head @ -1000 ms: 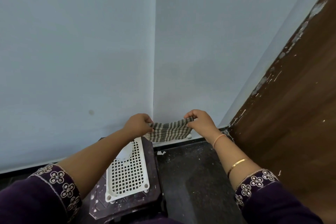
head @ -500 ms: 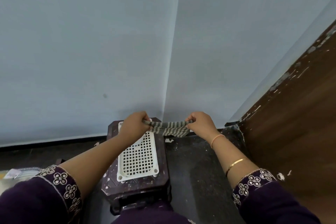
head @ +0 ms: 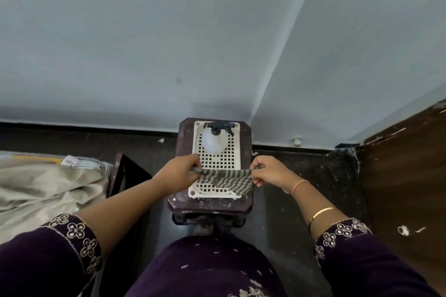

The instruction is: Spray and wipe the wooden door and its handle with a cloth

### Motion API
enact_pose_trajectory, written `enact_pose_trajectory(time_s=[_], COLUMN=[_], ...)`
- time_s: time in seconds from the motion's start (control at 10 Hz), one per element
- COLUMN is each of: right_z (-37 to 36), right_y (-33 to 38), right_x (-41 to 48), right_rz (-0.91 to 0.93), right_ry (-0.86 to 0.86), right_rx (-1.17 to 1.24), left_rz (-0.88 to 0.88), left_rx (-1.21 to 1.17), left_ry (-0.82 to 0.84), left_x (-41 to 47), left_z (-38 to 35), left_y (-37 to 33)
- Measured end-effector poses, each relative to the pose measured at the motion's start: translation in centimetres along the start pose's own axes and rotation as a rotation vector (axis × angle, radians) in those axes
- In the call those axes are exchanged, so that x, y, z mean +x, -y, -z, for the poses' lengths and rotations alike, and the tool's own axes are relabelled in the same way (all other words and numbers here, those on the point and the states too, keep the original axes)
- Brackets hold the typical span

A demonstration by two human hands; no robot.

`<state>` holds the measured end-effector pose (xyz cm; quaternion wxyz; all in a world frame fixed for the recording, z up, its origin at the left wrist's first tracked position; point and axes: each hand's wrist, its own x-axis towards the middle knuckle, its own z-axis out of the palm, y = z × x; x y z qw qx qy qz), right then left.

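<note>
Cloth (head: 224, 179) stretched over white tray (head: 196, 142) holding spray bottle (head: 214, 143); left hand (head: 179, 172), right hand (head: 271, 171) fingers pinch its ends.

1. We see a left sleeve (head: 48, 255) and a right sleeve (head: 362, 263), both dark purple, cuffs edged with pale embroidered four-petal flowers.
2. Garment front (head: 205, 270): same purple, small pale dots.
3. Right hand (head: 270, 171): thin orange band (head: 300, 184) at the wrist, gold bangle (head: 321, 213) further up the forearm.

2 hands (head: 178, 172) (head: 269, 171), 1 cloth (head: 224, 179), 1 bottle (head: 213, 143)

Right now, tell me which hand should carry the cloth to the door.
Right. The right hand pinches the cloth and lies nearer the door; the left hand lies farther off.
</note>
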<state>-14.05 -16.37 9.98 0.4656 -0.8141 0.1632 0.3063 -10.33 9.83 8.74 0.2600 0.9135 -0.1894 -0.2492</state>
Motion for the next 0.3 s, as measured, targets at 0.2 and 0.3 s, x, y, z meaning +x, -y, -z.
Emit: enact_pose_trajectory(time_s=[0.2, 0.3], right_z=[-1.6, -2.1], right_y=[-1.0, -1.3], right_x=[2.5, 4.8], right_rz=[-0.088, -0.097], right_ry=[0.020, -0.077], right_rx=[0.046, 0.102], left_rz=[0.058, 0.192], left_rx=[-0.062, -0.098], left_ry=[0.068, -0.002], left_x=[1.2, 3.5], left_z=[-1.0, -1.1], left_y=[1.8, 2.4])
